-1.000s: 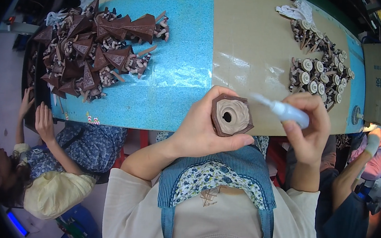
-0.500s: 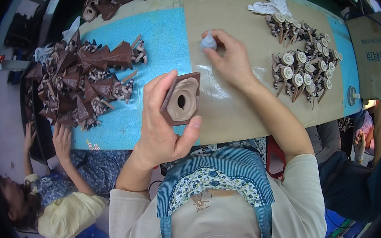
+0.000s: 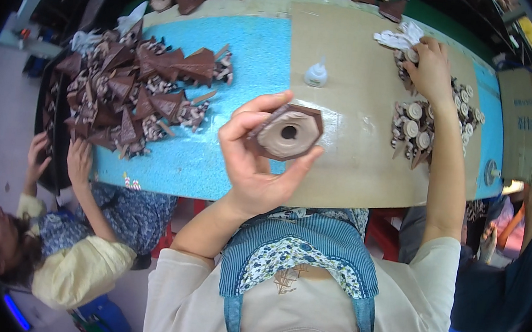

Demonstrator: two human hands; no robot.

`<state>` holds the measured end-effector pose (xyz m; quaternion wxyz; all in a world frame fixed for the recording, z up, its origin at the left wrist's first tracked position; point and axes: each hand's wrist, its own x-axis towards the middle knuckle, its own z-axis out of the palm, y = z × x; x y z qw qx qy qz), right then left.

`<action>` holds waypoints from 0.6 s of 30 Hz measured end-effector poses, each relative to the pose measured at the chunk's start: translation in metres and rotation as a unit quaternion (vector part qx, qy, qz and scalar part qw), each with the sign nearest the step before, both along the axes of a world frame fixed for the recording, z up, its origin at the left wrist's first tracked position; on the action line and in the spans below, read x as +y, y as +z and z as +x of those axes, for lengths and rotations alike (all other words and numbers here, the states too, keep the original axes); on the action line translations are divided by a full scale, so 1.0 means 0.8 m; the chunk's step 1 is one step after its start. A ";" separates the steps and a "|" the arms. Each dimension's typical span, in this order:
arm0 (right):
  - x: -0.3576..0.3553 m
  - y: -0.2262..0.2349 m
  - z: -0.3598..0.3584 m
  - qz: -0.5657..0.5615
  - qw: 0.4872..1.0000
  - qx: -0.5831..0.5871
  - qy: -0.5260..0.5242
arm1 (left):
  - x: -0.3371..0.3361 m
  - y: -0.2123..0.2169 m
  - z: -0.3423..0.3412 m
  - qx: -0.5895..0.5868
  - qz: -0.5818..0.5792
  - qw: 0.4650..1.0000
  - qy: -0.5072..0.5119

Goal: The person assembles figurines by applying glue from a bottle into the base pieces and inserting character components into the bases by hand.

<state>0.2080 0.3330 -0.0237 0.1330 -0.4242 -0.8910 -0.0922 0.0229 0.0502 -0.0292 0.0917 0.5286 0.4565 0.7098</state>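
My left hand (image 3: 256, 168) holds a brown faceted hollow piece (image 3: 310, 120) above the table, its fingers on one side and the thumb on the other. The piece's beige underside, with a dark round hole, faces up. At the far right, my right hand (image 3: 432, 70) pinches a small figurine (image 3: 410, 56) with a round cream disc, at the edge of a group of similar figurines (image 3: 424, 126). A small whitish squeeze bottle (image 3: 316, 74) with a pointed nozzle stands on the brown board between my hands.
Brown pointed pieces joined with figurines (image 3: 127, 90) lie heaped on the blue mat (image 3: 251, 44) at left. A crumpled white cloth (image 3: 399, 36) lies at the far right, near a cardboard box (image 3: 530, 113). Another person's hand (image 3: 78, 162) rests by the left heap.
My right hand has let go of the squeeze bottle, now standing on the board, and moved right to the figurines. My left hand has shifted right and turned the brown piece.
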 end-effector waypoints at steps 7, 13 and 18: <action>-0.114 0.027 -0.031 -0.075 0.975 -0.036 0.207 | -0.004 -0.006 0.015 -0.060 0.022 0.998 0.008; -0.188 0.000 -0.036 -0.250 0.934 0.113 0.227 | -0.013 -0.012 0.014 -0.091 0.038 0.995 -0.025; -0.215 -0.029 -0.019 -0.205 0.956 0.162 0.132 | -0.039 -0.016 0.002 -0.221 -0.038 0.966 -0.127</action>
